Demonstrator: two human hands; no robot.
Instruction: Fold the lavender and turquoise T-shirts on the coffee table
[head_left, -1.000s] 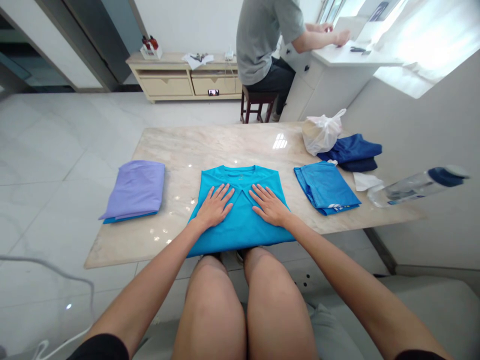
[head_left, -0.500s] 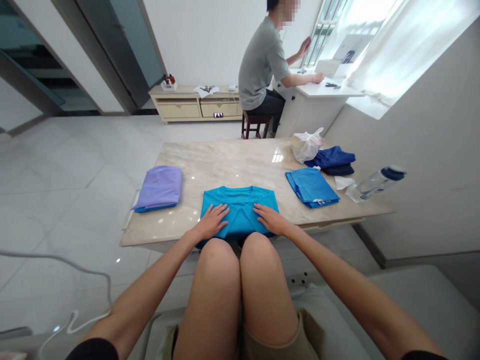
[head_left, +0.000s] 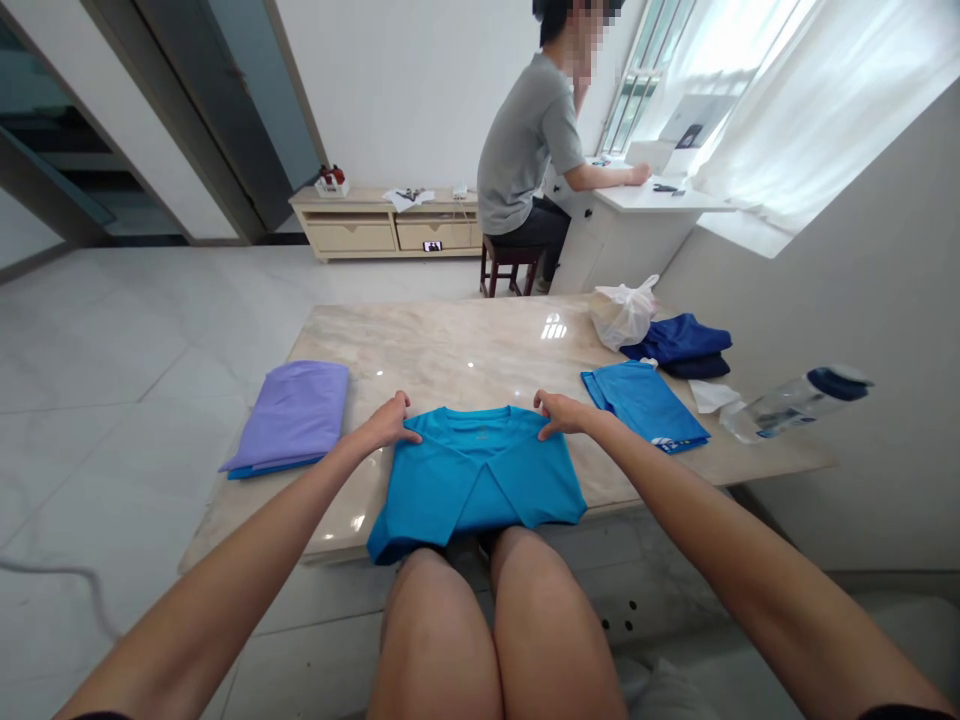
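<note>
Head view looks down on the turquoise shirt [head_left: 480, 480], which lies partly folded at the near middle of the table [head_left: 465, 350], collar far, hem drooping over the near edge, so its long axis runs near to far. My left hand [head_left: 388, 424] pinches the far left shoulder corner and my right hand [head_left: 561, 413] pinches the far right one, each equally close. Left of it sits a folded purple shirt [head_left: 292, 415]; right, a folded blue shirt [head_left: 643, 402], with a water bottle [head_left: 799, 404] beyond.
</note>
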